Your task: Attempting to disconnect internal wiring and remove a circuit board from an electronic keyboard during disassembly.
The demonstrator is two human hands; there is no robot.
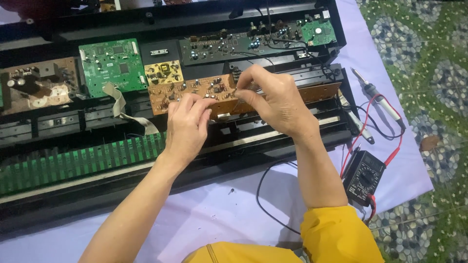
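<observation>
A long brown circuit board [204, 92] is seen lying across the middle of an opened black electronic keyboard case [146, 24], and both hands are held over it. The left hand [187, 126] is curled, its fingertips pinched together at the board's lower edge; what lies between them cannot be told. The right hand [275, 100] is closed in a pinch on a thin metal tool [237, 101], whose tip is pointed down at the board. A green square circuit board [113, 65] and a small yellow circuit board [164, 72] are set just left of the brown one. A row of green key contacts [73, 163] is seen along the case front. On the lilac cloth [219, 214], a black multimeter [363, 176] with red leads and a soldering iron [378, 97] are laid to the right.
</observation>
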